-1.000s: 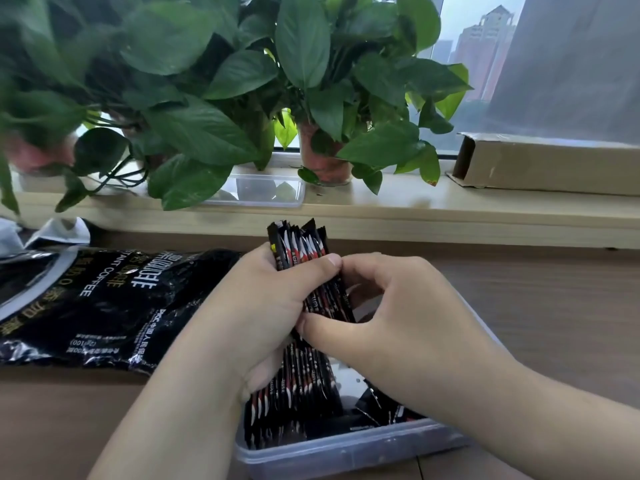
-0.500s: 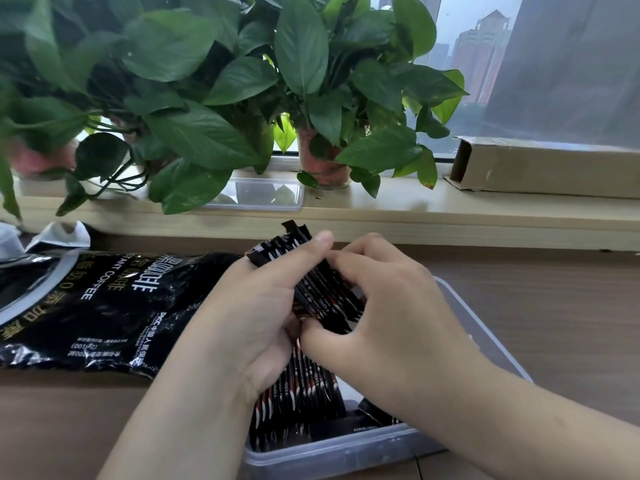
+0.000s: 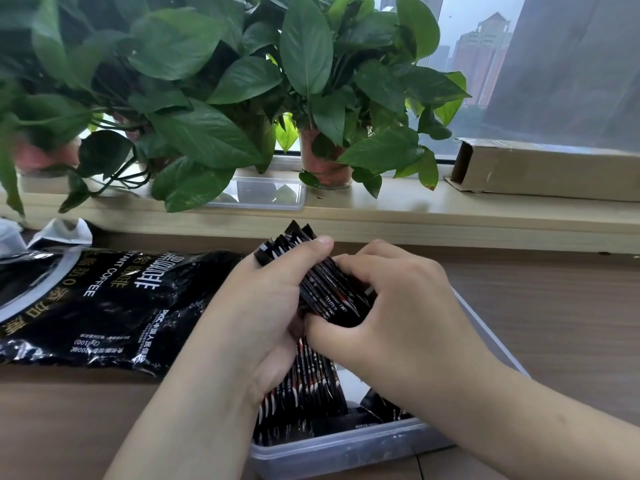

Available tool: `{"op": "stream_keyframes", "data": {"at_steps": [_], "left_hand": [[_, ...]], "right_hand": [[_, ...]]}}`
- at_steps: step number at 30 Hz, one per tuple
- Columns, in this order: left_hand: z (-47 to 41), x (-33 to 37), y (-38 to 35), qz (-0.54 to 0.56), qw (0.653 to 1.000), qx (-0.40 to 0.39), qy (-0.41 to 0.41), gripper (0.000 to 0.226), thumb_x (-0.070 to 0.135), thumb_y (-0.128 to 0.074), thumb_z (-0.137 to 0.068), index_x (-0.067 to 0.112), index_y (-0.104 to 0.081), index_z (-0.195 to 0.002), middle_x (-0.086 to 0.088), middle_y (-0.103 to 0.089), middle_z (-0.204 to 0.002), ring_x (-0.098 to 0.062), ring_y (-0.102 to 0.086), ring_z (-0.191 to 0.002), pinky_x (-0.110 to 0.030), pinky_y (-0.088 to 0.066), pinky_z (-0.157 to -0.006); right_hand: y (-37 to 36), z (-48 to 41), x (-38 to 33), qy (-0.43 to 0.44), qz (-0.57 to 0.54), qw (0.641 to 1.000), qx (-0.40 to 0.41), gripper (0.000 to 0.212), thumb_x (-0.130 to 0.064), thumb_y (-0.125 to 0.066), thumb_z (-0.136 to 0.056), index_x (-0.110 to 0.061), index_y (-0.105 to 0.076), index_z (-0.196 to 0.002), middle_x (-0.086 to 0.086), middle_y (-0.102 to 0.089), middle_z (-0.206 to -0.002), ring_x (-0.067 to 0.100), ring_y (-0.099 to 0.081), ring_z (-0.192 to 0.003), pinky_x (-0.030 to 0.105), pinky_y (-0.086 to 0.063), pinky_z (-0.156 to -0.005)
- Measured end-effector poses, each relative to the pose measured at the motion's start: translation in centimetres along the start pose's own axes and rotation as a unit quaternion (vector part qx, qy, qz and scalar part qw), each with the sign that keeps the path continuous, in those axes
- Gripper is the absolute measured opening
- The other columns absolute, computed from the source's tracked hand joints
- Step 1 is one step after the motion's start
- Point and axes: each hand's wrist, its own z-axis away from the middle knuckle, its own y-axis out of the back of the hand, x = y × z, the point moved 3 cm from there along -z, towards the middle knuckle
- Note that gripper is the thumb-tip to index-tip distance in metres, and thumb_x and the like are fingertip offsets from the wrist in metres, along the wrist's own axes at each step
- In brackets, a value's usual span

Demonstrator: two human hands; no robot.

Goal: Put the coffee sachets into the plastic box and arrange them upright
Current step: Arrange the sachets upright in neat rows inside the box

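Note:
A bundle of black coffee sachets (image 3: 325, 289) with red and white marks is held between both hands above the clear plastic box (image 3: 346, 448). My left hand (image 3: 263, 317) wraps the bundle from the left, fingers over its top end. My right hand (image 3: 398, 306) grips it from the right with thumb underneath. The bundle leans to the upper left, its lower end reaching down into the box. More sachets (image 3: 377, 410) lie flat on the box floor. Most of the box is hidden behind my hands and forearms.
A large black instant-coffee bag (image 3: 104, 306) lies left of the box on the wooden table. Behind runs a window ledge (image 3: 415, 209) with potted plants (image 3: 325, 164), a clear lid or tray (image 3: 263, 194) and a long cardboard box (image 3: 547, 171).
The sachet bundle has tilted from nearly upright to leaning left. Both hands stayed on it, my right hand sliding further over the bundle.

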Motion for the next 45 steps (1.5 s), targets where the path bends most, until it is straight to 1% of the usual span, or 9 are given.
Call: {"op": "stream_keyframes", "data": {"at_steps": [4,17,22,27,34,36,40,42,45], "left_hand": [[-0.5,-0.3,0.4,-0.037,0.999,-0.003,-0.003,0.007,0.012,-0.075,-0.083,0.010,-0.069,-0.079,-0.011,-0.069,-0.071,-0.026,-0.069,-0.064,-0.041,-0.055,-0.072],[-0.7,-0.4,1.1,-0.090,0.996,-0.014,-0.012,0.019,0.010,-0.076,-0.083,0.007,-0.069,-0.101,-0.024,-0.077,-0.100,-0.029,-0.072,-0.070,-0.037,-0.060,-0.058],[-0.5,-0.3,0.8,-0.083,0.996,-0.031,-0.010,0.013,0.009,-0.074,-0.085,0.008,-0.066,-0.096,-0.016,-0.075,-0.083,-0.024,-0.070,-0.063,-0.036,-0.059,-0.059],[-0.4,-0.4,0.6,-0.099,0.994,-0.038,0.009,0.015,0.011,-0.074,-0.084,0.007,-0.066,-0.096,-0.016,-0.074,-0.084,-0.026,-0.071,-0.068,-0.050,-0.060,-0.079],[-0.3,-0.1,0.4,-0.106,0.994,-0.008,0.011,0.031,0.028,-0.073,-0.086,0.004,-0.069,-0.104,-0.012,-0.075,-0.083,-0.019,-0.070,-0.062,-0.030,-0.058,-0.052],[-0.5,0.4,0.9,-0.128,0.991,0.031,-0.031,0.032,0.040,-0.067,-0.090,0.010,-0.070,-0.100,-0.006,-0.079,-0.086,-0.020,-0.075,-0.071,-0.031,-0.058,-0.057],[-0.2,3.2,2.9,-0.273,0.912,0.099,-0.289,0.015,0.027,-0.059,-0.086,0.027,-0.071,-0.079,-0.002,-0.075,-0.074,-0.023,-0.074,-0.076,-0.041,-0.060,-0.061],[0.3,4.1,3.1,-0.421,0.820,0.004,-0.388,0.022,0.022,-0.053,-0.079,0.026,-0.074,-0.076,0.000,-0.069,-0.068,-0.020,-0.066,-0.066,-0.037,-0.055,-0.057],[0.7,3.5,2.9,-0.572,0.695,-0.173,-0.400,0.031,0.020,-0.047,-0.075,0.023,-0.078,-0.079,0.013,-0.074,-0.085,-0.011,-0.065,-0.093,-0.035,-0.054,-0.078]], "right_hand": [[-0.1,0.1,0.4,-0.014,0.005,0.999,-0.035,0.013,-0.035,-0.074,-0.068,-0.023,-0.070,-0.066,-0.005,-0.058,-0.066,0.009,-0.054,-0.075,0.018,-0.042,-0.060],[0.8,0.6,1.1,0.002,0.038,0.995,-0.094,0.023,-0.041,-0.064,-0.075,-0.029,-0.072,-0.093,-0.009,-0.061,-0.077,0.006,-0.055,-0.077,0.020,-0.045,-0.068],[1.2,0.6,1.2,0.002,0.021,0.997,-0.079,0.018,-0.045,-0.070,-0.077,-0.029,-0.074,-0.085,-0.009,-0.059,-0.075,0.002,-0.054,-0.081,0.020,-0.044,-0.071],[1.4,0.8,1.3,-0.006,0.015,0.997,-0.077,0.017,-0.038,-0.071,-0.073,-0.022,-0.072,-0.070,-0.004,-0.060,-0.068,0.006,-0.057,-0.076,0.024,-0.045,-0.061],[1.7,0.6,1.3,-0.030,0.004,0.996,-0.084,0.026,-0.043,-0.070,-0.072,-0.017,-0.074,-0.073,-0.005,-0.061,-0.073,0.008,-0.059,-0.072,0.030,-0.048,-0.059],[2.1,0.5,1.5,-0.047,0.001,0.995,-0.091,0.032,-0.047,-0.069,-0.072,-0.015,-0.075,-0.077,-0.005,-0.062,-0.078,0.010,-0.060,-0.067,0.034,-0.050,-0.059],[3.6,0.3,2.8,-0.099,0.029,0.990,-0.095,0.037,-0.052,-0.066,-0.069,-0.019,-0.077,-0.082,-0.004,-0.066,-0.080,0.011,-0.061,-0.065,0.033,-0.050,-0.062],[4.2,0.2,3.7,-0.136,0.052,0.983,-0.108,0.040,-0.054,-0.065,-0.067,-0.020,-0.077,-0.083,-0.001,-0.069,-0.077,0.011,-0.063,-0.063,0.033,-0.051,-0.061],[4.6,0.3,4.8,-0.184,0.085,0.969,-0.144,0.034,-0.054,-0.069,-0.067,-0.024,-0.077,-0.078,0.000,-0.072,-0.070,0.015,-0.067,-0.061,0.033,-0.053,-0.057]]}}
